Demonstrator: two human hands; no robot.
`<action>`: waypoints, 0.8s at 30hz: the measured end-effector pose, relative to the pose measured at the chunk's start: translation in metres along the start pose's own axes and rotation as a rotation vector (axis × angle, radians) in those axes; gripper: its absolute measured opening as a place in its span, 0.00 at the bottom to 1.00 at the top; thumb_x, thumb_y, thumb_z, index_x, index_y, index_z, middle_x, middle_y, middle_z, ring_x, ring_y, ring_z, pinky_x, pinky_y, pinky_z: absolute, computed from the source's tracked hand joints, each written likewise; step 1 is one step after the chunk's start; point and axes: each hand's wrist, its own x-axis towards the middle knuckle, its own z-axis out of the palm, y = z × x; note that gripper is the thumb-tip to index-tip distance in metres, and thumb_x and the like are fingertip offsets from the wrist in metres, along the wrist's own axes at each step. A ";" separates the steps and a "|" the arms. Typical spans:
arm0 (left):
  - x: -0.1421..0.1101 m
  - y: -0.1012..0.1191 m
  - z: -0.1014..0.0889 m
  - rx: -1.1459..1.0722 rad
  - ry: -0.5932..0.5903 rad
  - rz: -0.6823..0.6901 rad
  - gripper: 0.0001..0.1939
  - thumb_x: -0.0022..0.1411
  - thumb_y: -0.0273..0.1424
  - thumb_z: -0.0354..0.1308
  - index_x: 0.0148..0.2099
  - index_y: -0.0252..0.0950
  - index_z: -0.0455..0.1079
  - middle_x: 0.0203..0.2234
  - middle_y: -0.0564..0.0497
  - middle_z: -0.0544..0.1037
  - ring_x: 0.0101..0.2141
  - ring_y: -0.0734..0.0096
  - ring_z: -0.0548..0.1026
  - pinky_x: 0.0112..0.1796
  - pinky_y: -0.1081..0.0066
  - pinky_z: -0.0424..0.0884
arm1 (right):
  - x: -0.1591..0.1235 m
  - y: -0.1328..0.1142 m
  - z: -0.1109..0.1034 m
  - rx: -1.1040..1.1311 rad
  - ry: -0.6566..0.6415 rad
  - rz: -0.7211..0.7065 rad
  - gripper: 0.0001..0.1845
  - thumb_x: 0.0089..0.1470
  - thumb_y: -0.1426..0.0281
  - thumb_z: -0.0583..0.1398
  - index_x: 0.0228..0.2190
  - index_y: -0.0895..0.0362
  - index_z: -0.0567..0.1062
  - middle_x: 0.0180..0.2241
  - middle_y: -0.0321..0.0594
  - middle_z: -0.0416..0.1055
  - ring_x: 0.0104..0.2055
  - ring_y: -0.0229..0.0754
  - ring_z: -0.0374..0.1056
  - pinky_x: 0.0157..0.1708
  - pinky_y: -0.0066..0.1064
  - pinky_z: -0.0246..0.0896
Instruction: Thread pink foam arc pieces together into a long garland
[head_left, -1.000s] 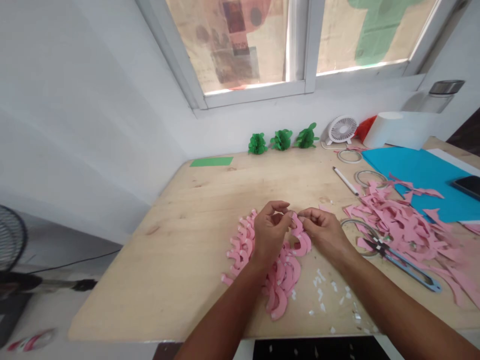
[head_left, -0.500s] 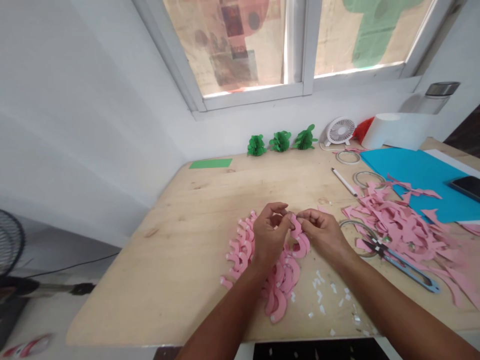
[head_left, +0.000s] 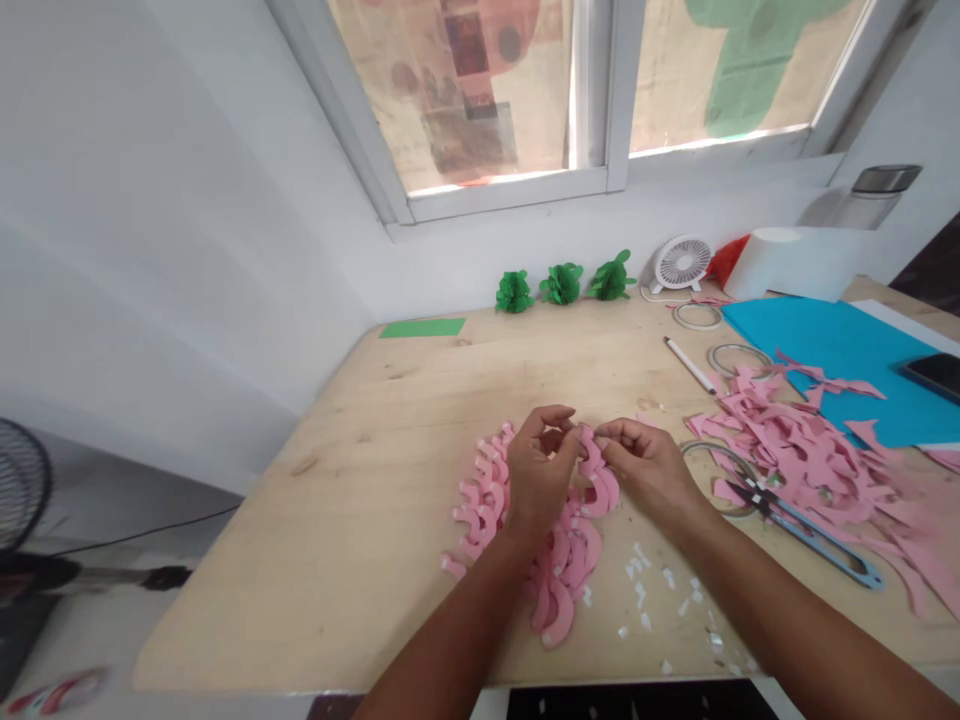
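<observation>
My left hand (head_left: 536,470) and my right hand (head_left: 645,462) meet over the wooden table (head_left: 360,500), fingertips pinched together on a pink curved paper piece (head_left: 592,455). Under and around the hands lies a heap of similar pink crescent pieces (head_left: 555,570), some with small white tabs. Both hands are closed in a pinch on the same piece.
White paper bits (head_left: 645,585) litter the front edge. To the right lie scissors (head_left: 810,530), pink paper scraps (head_left: 810,450), tape rings (head_left: 739,355), a white pen (head_left: 690,363), blue paper (head_left: 840,350) and a phone (head_left: 937,372). At the back stand green paper balls (head_left: 562,282) and a small fan (head_left: 681,262).
Hardly anything has moved; the fingers shift slightly on the pink piece and the view drifts a little.
</observation>
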 end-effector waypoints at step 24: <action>0.001 -0.002 -0.003 0.079 -0.016 0.104 0.09 0.53 0.30 0.60 0.39 0.35 0.69 0.25 0.53 0.72 0.25 0.76 0.70 0.29 0.74 0.68 | 0.001 0.004 -0.003 -0.029 0.020 0.000 0.09 0.47 0.65 0.62 0.27 0.58 0.75 0.22 0.35 0.71 0.23 0.35 0.64 0.23 0.26 0.58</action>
